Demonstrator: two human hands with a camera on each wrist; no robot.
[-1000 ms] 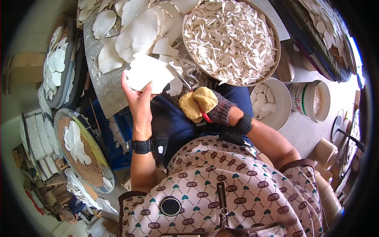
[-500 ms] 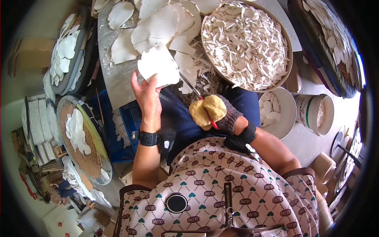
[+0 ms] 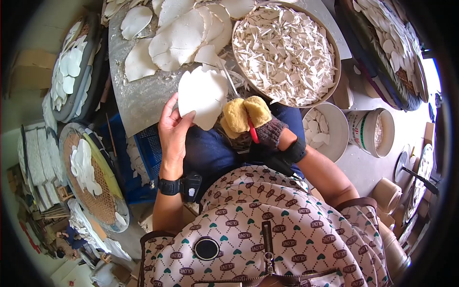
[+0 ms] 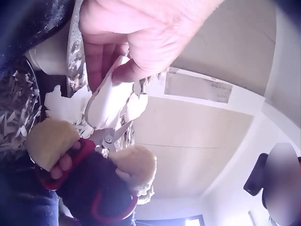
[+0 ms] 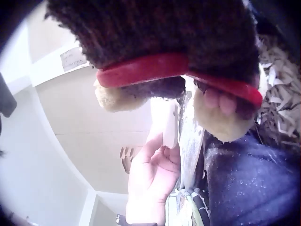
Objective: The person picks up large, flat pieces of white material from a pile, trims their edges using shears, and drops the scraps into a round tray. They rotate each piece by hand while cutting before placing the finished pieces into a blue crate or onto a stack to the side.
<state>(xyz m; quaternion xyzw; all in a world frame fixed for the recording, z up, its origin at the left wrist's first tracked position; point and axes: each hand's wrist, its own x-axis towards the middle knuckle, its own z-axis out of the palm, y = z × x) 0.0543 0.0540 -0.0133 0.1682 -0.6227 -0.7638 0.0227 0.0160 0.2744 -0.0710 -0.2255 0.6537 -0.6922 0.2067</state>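
Observation:
My bare left hand [image 3: 172,129] pinches a thin white flat piece [image 3: 203,98] by its left edge, thumb on top. The piece is roughly oval, with a jagged far edge. My right hand [image 3: 271,133], in a dark knitted glove with bare fingertips, grips red-handled scissors [image 4: 109,140]. Yellow foam padding [image 3: 256,111] wraps the handles and hides part of the fingers. In the left wrist view the blades are spread, right at the lower end of the white piece. Only a short length of blade shows in the head view, beside the piece's right edge.
Larger white sheets [image 3: 177,40] lie overlapped on the grey tabletop [image 3: 138,107]. Right of them stands a round tray [image 3: 338,71] heaped with white slivers. Two buckets [image 3: 342,136] hold white pieces on the floor. A blue crate [image 3: 149,148] sits left of my legs.
My left hand has turned the white piece, which now stands longer from front to back, its jagged edge away from me. The scissors stay in my right hand, their blades now pointing more directly away.

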